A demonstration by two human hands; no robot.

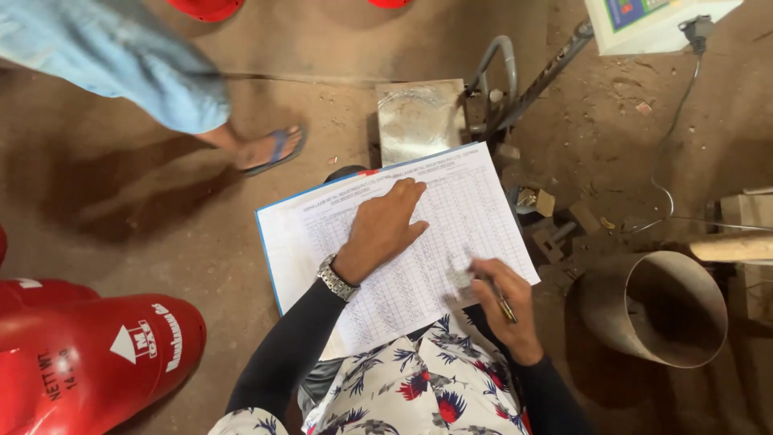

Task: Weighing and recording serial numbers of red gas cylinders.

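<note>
A white ruled sheet with a printed table (451, 201) lies on a blue-edged board across my lap. My left hand (385, 227) rests flat on the middle of the sheet, fingers spread, a metal watch on its wrist. My right hand (506, 304) holds a pen (505, 307) at the sheet's lower right corner, tip against the paper.
A red gas cylinder (88, 354) lies at the lower left. Another person's leg and sandalled foot (272, 147) stand at the upper left. A metal weighing platform (419, 117) sits ahead, a wide steel ring (656, 310) on the right, a white display box (644, 24) at the top right.
</note>
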